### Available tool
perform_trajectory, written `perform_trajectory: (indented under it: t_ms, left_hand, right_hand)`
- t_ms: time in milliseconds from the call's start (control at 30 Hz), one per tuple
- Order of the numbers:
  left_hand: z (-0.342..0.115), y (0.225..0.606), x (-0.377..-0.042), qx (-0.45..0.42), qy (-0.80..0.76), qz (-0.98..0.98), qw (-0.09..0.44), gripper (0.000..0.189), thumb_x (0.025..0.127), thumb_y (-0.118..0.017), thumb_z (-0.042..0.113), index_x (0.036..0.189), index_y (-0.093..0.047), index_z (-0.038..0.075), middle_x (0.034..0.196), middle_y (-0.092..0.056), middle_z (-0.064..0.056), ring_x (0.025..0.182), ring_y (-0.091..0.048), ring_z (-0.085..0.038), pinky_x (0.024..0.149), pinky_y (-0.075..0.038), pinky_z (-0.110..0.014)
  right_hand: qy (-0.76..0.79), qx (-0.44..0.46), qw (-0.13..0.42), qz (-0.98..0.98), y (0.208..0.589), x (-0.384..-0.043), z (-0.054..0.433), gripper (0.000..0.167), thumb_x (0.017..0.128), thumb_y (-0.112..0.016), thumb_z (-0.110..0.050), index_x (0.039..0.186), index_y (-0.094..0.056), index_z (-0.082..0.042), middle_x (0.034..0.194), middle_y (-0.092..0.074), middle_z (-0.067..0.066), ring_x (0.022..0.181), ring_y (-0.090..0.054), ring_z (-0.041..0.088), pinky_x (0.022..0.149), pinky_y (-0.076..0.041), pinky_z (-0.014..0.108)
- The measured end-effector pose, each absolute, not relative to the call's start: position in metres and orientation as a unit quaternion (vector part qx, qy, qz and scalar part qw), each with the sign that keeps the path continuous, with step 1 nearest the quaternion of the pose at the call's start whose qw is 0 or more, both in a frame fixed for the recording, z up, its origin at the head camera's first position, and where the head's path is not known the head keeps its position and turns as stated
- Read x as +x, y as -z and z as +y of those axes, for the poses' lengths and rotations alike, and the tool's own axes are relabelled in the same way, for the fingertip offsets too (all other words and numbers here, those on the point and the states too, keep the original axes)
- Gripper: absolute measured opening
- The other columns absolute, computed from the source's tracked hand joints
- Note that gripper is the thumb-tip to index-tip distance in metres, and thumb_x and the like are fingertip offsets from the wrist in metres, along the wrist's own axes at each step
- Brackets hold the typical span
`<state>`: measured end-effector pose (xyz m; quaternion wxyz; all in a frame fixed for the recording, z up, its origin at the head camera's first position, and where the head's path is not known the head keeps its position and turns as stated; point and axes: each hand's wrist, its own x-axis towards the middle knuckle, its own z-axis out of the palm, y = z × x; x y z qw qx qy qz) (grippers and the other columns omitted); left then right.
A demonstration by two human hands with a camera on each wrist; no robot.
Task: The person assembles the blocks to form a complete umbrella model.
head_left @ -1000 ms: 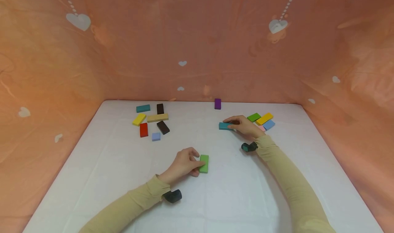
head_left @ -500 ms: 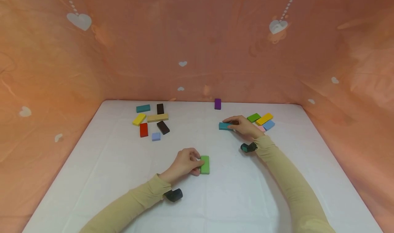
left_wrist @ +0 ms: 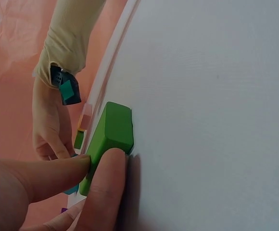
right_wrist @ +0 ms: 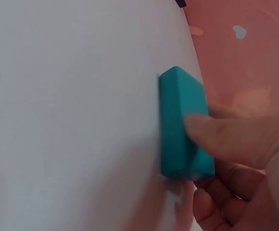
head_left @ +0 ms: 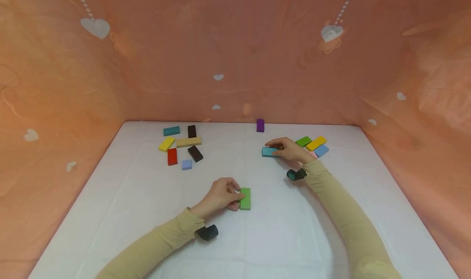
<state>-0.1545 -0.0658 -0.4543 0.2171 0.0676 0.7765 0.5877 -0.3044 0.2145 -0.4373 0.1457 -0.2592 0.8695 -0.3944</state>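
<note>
My left hand (head_left: 220,195) pinches a light green block (head_left: 245,202) near the middle of the white table. In the left wrist view the thumb lies on one face of the green block (left_wrist: 119,126) and a finger presses its side. Farther back on the right, my right hand (head_left: 290,150) holds a teal block (head_left: 268,152) at its right end. In the right wrist view the thumb rests on the teal block (right_wrist: 171,120), while the other fingers curl behind and below it, partly hidden.
Back left lie several loose blocks, among them a red block (head_left: 172,156), a tan block (head_left: 189,142) and a light blue block (head_left: 187,164). A purple block (head_left: 260,125) lies at the back edge. Beside my right hand are a yellow block (head_left: 316,143) and a blue block (head_left: 321,150).
The light green block has shifted very slightly right and nearer, with my left hand on it. The right hand stays on the teal block almost in place.
</note>
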Motion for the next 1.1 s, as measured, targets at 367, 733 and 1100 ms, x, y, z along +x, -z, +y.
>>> perform_trajectory:
  t_ms: [367,733,1100]
  left_hand:
    - [-0.066,0.456,-0.156,0.07,-0.592,0.774,0.214,0.022,0.084,-0.071,0.002,0.1,-0.058,-0.004,0.072,-0.062,-0.011,0.053,-0.063,-0.015,0.054,-0.057,-0.032]
    - [-0.065,0.458,-0.162,0.059,-0.605,0.766,0.209,0.021,0.084,-0.071,0.0,0.1,-0.058,-0.005,0.074,-0.064,-0.012,0.054,-0.064,-0.017,0.055,-0.058,-0.034]
    - [-0.064,0.454,-0.167,0.054,-0.602,0.769,0.21,0.021,0.085,-0.071,0.002,0.101,-0.058,-0.004,0.073,-0.063,-0.012,0.054,-0.064,-0.016,0.055,-0.058,-0.033]
  right_hand:
    - [0.356,-0.27,0.14,0.884,0.433,-0.304,0.211,0.033,0.088,-0.063,0.003,0.122,-0.063,0.002,0.111,-0.063,0.016,0.096,-0.054,0.028,0.088,-0.047,0.039]
    - [0.405,-0.265,0.117,0.867,0.421,-0.292,0.208,0.026,0.091,-0.061,0.0,0.117,-0.061,-0.001,0.111,-0.06,0.016,0.097,-0.054,0.032,0.089,-0.049,0.042]
    - [0.531,-0.194,0.121,0.816,0.411,-0.275,0.191,0.035,0.089,-0.066,-0.004,0.12,-0.051,0.002,0.115,-0.055,0.019,0.101,-0.057,0.032,0.082,-0.053,0.03]
